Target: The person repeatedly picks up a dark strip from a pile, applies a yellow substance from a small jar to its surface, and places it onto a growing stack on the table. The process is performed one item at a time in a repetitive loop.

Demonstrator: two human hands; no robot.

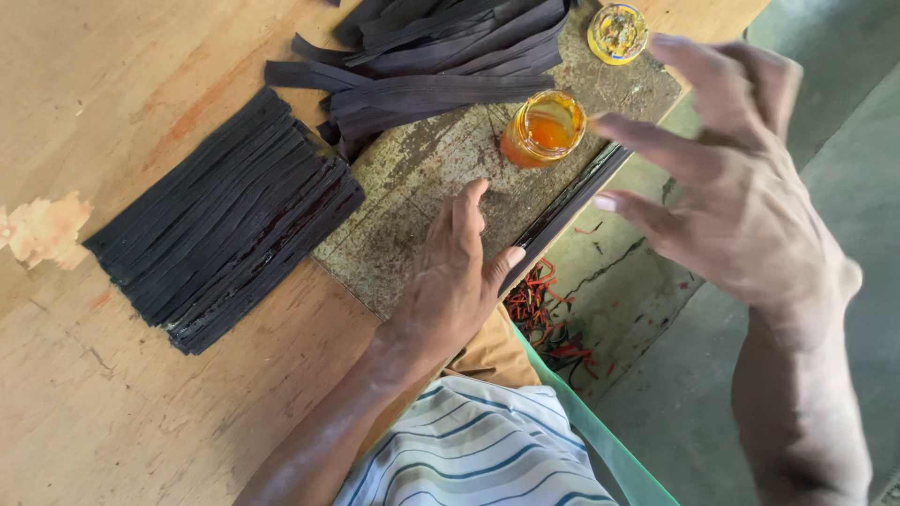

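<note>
On worn board (412, 187), left hand (450, 281) presses dark strip (562, 211); right hand (741, 197) hovers open

Strip pile (441, 42) cropped by top edge

The board's (422, 201) middle is bare. An open jar (544, 128) stands near its right edge, its lid (617, 33) at the far right corner, loose strips (441, 56) across the far edge. A strip stack (225, 220) borders the left edge.
</note>
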